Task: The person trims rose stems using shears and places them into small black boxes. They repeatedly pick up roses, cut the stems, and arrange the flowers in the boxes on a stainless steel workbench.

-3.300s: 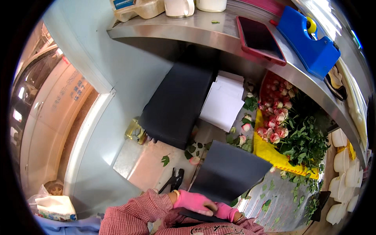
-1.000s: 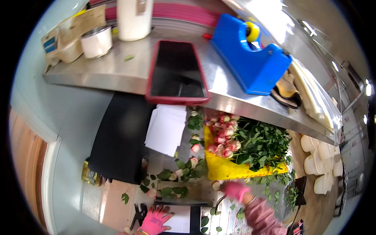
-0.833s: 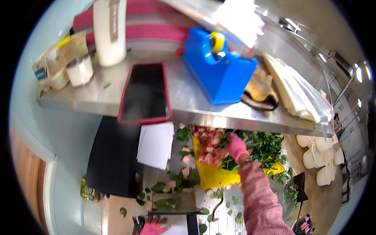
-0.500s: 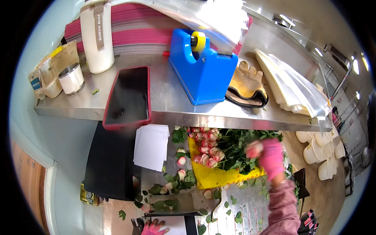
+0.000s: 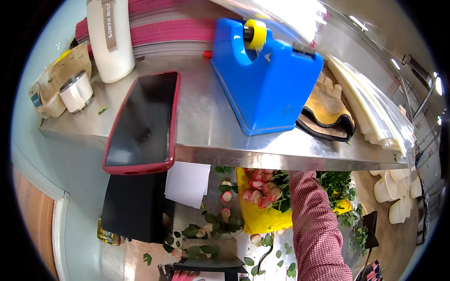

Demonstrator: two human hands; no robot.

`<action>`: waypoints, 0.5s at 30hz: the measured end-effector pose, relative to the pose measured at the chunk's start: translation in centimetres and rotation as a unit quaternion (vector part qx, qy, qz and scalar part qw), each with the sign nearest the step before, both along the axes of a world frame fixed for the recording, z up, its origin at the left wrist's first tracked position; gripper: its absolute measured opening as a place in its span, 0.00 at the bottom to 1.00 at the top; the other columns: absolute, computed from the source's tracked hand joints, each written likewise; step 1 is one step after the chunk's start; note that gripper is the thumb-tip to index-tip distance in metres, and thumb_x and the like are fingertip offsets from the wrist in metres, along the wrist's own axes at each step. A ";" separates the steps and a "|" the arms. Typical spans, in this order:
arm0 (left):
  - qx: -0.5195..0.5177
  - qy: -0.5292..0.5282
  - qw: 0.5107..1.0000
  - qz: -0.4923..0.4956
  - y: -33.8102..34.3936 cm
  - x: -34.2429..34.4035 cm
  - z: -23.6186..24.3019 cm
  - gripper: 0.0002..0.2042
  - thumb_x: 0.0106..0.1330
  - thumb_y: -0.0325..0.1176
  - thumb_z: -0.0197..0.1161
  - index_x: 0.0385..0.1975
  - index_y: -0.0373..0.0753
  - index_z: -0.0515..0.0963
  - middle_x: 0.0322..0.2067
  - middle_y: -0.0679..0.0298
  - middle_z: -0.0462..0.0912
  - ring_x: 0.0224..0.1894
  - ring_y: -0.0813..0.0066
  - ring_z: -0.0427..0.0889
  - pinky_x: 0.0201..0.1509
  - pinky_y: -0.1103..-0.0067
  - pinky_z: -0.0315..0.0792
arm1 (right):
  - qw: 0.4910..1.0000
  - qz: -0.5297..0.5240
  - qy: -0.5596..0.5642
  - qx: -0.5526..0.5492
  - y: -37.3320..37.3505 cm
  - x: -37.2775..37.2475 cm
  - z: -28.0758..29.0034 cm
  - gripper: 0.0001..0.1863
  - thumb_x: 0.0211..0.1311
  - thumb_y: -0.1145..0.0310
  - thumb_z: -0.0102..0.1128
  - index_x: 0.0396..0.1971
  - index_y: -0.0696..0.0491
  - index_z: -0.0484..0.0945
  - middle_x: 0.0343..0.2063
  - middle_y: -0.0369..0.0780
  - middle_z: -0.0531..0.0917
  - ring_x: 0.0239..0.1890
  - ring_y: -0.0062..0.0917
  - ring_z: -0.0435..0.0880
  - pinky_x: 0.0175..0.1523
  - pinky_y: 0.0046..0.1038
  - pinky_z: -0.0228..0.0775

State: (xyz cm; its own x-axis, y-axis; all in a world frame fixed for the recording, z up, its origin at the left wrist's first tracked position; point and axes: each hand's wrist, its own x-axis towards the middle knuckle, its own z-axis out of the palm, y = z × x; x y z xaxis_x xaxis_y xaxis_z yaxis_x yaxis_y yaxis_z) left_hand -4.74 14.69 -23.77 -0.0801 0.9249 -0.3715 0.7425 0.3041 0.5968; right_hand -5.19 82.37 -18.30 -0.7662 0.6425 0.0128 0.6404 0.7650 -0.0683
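A silver metal shelf (image 5: 201, 107) hides my right hand; its grip I can't tell. Below, my pink-gloved left hand (image 5: 185, 276) has fingers outstretched. I'd handle pink-and-white roses (image 5: 270, 189) gently.

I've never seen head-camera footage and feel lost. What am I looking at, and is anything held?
There's no machine, just a person working; a fisheye camera on their head looks down, so straight edges bend. The metal shelf carries a blue tape dispenser, a phone in a red case, a white bottle and a tan work glove. Below, pink-and-white roses lie on a yellow sheet, near loose leaves. The left hand shows only pink-gloved fingers at the bottom edge. The right arm reaches under the shelf; its hand is hidden, so its grip can't be seen.
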 end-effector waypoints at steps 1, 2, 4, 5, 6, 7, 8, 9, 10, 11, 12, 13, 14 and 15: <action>-0.019 -0.018 1.000 0.001 -0.1 0.0 0.3 0.35 0.55 0.55 0.62 0.65 0.52 0.68 0.70 0.59 0.58 0.74 0.51 0.46 0.75 0.54 0.36 | 1.000 -0.005 -0.018 0.002 -0.1 -0.1 0.4 0.22 0.66 0.53 0.48 0.52 0.50 0.76 0.51 0.46 0.80 0.55 0.41 0.77 0.58 0.41 0.68; -0.018 -0.002 1.000 -0.003 -0.3 -0.1 0.4 0.35 0.56 0.55 0.62 0.65 0.52 0.68 0.70 0.59 0.57 0.74 0.51 0.45 0.75 0.54 0.36 | 1.000 -0.004 -0.028 0.006 -0.4 -0.3 0.8 0.23 0.66 0.52 0.48 0.52 0.51 0.76 0.51 0.46 0.80 0.54 0.41 0.77 0.58 0.41 0.67; -0.009 0.030 0.999 -0.015 0.0 -0.2 0.3 0.35 0.56 0.55 0.63 0.65 0.52 0.68 0.71 0.59 0.55 0.74 0.51 0.44 0.75 0.54 0.36 | 0.999 0.009 -0.035 0.020 -1.2 0.1 1.9 0.23 0.66 0.51 0.48 0.52 0.51 0.76 0.51 0.46 0.80 0.54 0.41 0.77 0.58 0.41 0.67; -0.035 0.019 0.999 -0.019 0.3 -0.5 0.3 0.34 0.56 0.53 0.63 0.66 0.53 0.67 0.72 0.58 0.54 0.75 0.52 0.43 0.75 0.55 0.37 | 0.999 0.027 -0.010 0.033 -2.0 0.9 2.3 0.24 0.66 0.51 0.48 0.52 0.51 0.76 0.51 0.46 0.80 0.54 0.41 0.77 0.58 0.41 0.67; -0.030 0.000 0.999 -0.017 0.6 -0.8 0.5 0.34 0.56 0.53 0.63 0.66 0.54 0.67 0.72 0.58 0.54 0.75 0.53 0.43 0.75 0.56 0.38 | 0.998 0.038 -0.004 0.052 -2.8 2.2 2.8 0.24 0.65 0.50 0.48 0.52 0.51 0.76 0.51 0.45 0.80 0.54 0.41 0.77 0.58 0.41 0.67; -0.015 -0.022 0.999 -0.025 1.8 -1.1 0.4 0.34 0.57 0.52 0.63 0.66 0.54 0.67 0.71 0.58 0.54 0.75 0.53 0.43 0.75 0.56 0.38 | 0.985 0.079 0.140 0.067 -2.7 4.8 2.6 0.21 0.62 0.55 0.53 0.50 0.51 0.77 0.49 0.48 0.80 0.52 0.44 0.77 0.56 0.42 0.68; -0.023 -0.036 0.999 0.003 1.1 -1.1 1.3 0.34 0.57 0.51 0.63 0.66 0.54 0.66 0.71 0.57 0.54 0.75 0.53 0.43 0.75 0.57 0.39 | 0.994 0.072 -0.004 0.080 -6.7 3.6 6.2 0.19 0.56 0.62 0.57 0.49 0.50 0.77 0.49 0.47 0.80 0.48 0.45 0.79 0.54 0.41 0.70; -0.040 -0.047 0.998 0.016 0.9 -1.1 2.0 0.34 0.57 0.50 0.63 0.66 0.55 0.66 0.72 0.57 0.54 0.75 0.54 0.43 0.75 0.59 0.38 | 0.991 0.096 -0.071 0.057 -10.1 4.1 8.9 0.22 0.49 0.69 0.60 0.49 0.48 0.75 0.47 0.42 0.79 0.42 0.44 0.81 0.47 0.41 0.73; -0.023 -0.027 0.999 0.012 0.6 -1.0 1.9 0.33 0.57 0.49 0.63 0.66 0.55 0.67 0.72 0.58 0.54 0.75 0.54 0.43 0.75 0.60 0.38 | 0.986 0.141 -0.024 0.084 -12.9 6.4 10.4 0.20 0.47 0.68 0.61 0.45 0.46 0.77 0.47 0.39 0.78 0.38 0.40 0.80 0.44 0.38 0.73; -0.006 -0.007 1.000 0.009 0.3 -0.8 1.7 0.33 0.57 0.49 0.64 0.66 0.55 0.67 0.72 0.58 0.54 0.75 0.54 0.43 0.76 0.60 0.37 | 0.973 0.201 0.058 0.103 -15.1 9.1 11.7 0.19 0.47 0.70 0.59 0.43 0.42 0.78 0.36 0.38 0.78 0.32 0.35 0.80 0.40 0.35 0.73; 0.008 0.012 1.000 0.008 -0.2 -0.5 1.7 0.33 0.56 0.48 0.64 0.66 0.55 0.67 0.72 0.58 0.54 0.75 0.54 0.43 0.76 0.60 0.37 | 0.964 0.232 0.074 0.107 -17.5 11.4 14.1 0.20 0.47 0.70 0.60 0.44 0.42 0.79 0.40 0.36 0.79 0.33 0.34 0.81 0.40 0.34 0.73; 0.023 0.026 0.999 0.003 -0.6 -0.3 1.1 0.33 0.55 0.46 0.64 0.65 0.55 0.67 0.72 0.60 0.54 0.75 0.54 0.43 0.76 0.60 0.35 | 0.960 0.233 0.124 0.095 -19.1 13.8 16.1 0.18 0.48 0.68 0.63 0.44 0.43 0.79 0.43 0.35 0.81 0.37 0.33 0.82 0.42 0.32 0.74; 0.024 0.013 0.999 0.022 -0.6 0.1 1.4 0.32 0.55 0.45 0.64 0.64 0.54 0.69 0.72 0.61 0.54 0.75 0.55 0.44 0.76 0.60 0.35 | 0.965 0.202 0.157 0.059 -19.4 16.3 18.0 0.14 0.57 0.60 0.59 0.42 0.47 0.80 0.44 0.38 0.82 0.41 0.30 0.83 0.45 0.30 0.74; 0.053 0.051 0.997 -0.023 0.2 -0.2 2.2 0.31 0.56 0.50 0.63 0.63 0.54 0.69 0.69 0.58 0.57 0.71 0.52 0.49 0.73 0.56 0.41 | 0.947 0.124 0.285 -0.084 -18.8 19.5 19.1 0.19 0.64 0.53 0.52 0.41 0.53 0.80 0.39 0.40 0.83 0.39 0.27 0.83 0.44 0.29 0.75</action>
State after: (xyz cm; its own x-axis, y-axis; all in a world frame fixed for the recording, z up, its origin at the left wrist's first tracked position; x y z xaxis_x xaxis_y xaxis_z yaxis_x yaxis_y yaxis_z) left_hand -4.97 14.93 -21.61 -0.0695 0.9619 -0.2644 0.8129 0.2083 0.5439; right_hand 14.28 63.55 0.80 -0.7933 0.4740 0.3820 0.2659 0.8342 -0.4831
